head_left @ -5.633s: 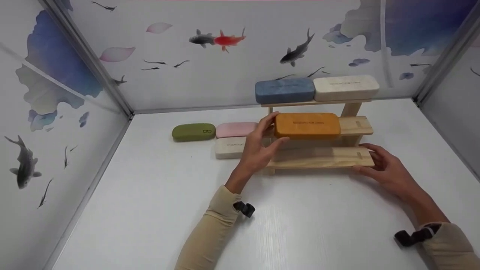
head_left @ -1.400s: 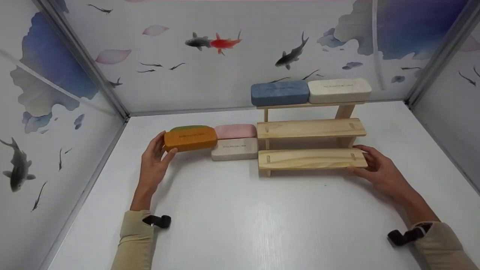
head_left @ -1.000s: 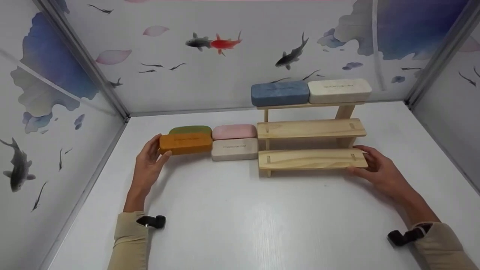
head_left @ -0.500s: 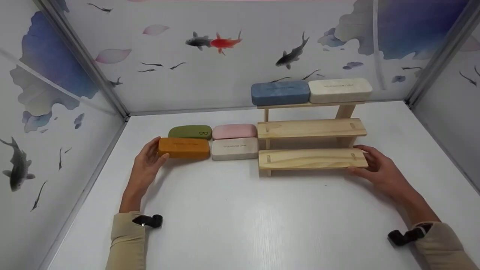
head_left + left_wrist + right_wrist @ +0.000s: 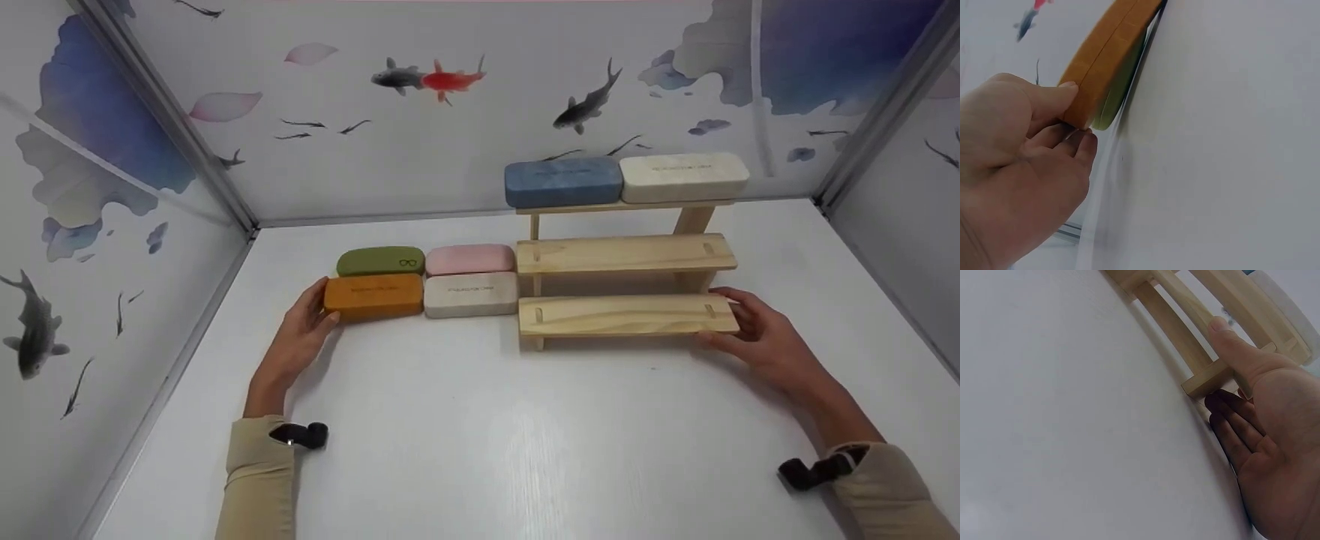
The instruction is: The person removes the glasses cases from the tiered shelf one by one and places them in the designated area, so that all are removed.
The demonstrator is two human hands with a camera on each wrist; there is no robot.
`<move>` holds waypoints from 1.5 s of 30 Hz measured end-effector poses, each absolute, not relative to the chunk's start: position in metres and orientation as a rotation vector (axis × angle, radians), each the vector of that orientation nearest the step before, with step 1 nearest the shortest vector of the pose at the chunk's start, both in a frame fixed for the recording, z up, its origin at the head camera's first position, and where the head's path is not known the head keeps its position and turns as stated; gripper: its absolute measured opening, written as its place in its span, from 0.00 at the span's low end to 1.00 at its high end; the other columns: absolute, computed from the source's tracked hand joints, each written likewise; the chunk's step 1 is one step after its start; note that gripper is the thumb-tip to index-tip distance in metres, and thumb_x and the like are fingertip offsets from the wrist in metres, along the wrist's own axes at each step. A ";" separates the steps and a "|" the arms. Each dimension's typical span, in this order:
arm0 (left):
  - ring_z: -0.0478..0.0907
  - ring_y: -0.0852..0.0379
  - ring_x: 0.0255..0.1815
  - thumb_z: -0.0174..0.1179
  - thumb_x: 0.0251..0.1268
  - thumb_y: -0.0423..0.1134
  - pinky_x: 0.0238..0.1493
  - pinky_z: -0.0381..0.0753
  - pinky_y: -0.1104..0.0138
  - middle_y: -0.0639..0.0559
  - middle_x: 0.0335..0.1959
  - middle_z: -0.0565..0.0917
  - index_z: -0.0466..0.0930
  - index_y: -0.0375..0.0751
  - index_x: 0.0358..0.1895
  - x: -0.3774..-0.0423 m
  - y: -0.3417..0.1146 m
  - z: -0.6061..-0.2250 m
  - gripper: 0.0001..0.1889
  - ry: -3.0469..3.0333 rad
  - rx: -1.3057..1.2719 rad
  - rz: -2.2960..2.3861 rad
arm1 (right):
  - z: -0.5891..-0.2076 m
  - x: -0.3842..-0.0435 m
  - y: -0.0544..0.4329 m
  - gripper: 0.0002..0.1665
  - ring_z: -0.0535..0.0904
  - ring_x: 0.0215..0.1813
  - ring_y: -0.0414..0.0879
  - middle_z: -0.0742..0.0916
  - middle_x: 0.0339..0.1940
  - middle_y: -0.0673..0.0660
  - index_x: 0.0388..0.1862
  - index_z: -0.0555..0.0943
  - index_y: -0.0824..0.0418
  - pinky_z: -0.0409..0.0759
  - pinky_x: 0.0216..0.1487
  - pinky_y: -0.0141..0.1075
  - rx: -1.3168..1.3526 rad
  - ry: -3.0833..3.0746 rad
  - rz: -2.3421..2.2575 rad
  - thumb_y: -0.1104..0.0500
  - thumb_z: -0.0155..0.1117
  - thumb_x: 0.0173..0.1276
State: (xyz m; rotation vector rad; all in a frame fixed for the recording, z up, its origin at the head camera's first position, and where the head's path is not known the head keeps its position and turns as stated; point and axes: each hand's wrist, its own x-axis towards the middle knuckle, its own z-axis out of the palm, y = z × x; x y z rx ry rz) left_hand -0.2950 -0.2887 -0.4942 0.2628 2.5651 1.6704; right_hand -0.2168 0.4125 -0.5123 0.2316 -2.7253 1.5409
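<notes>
My left hand [image 5: 300,337] pinches the left end of an orange glasses case [image 5: 375,295], thumb in front and fingers behind. The case's right end is right at a white glasses case [image 5: 471,294]. Behind these two lie a green glasses case [image 5: 380,261] with a small glasses print and a pink glasses case [image 5: 471,259]. My right hand [image 5: 772,345] grips the right end of the lowest shelf on a three-tier wooden rack [image 5: 630,316]. In the right wrist view its thumb lies along the shelf, with its fingers at the rack's end piece [image 5: 1207,379].
On the rack's top shelf stand a blue glasses case [image 5: 562,182] and a cream glasses case [image 5: 686,178], side by side. The rack's middle shelf [image 5: 626,253] is bare wood. White panels printed with fish [image 5: 454,79] wall in the white table [image 5: 480,435].
The orange case has come off the middle shelf, moved left and down in front of the green case, then shifted slightly right toward the white case. My right hand keeps its grip on the rack.
</notes>
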 end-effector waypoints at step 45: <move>0.81 0.52 0.71 0.66 0.79 0.35 0.77 0.80 0.60 0.45 0.67 0.85 0.78 0.37 0.73 -0.295 -0.144 -0.430 0.23 3.049 0.619 1.853 | -0.512 -0.218 0.413 0.46 0.82 0.60 0.25 0.84 0.72 0.54 0.86 0.64 0.52 0.80 0.54 0.17 0.223 -2.745 1.481 0.49 0.75 0.76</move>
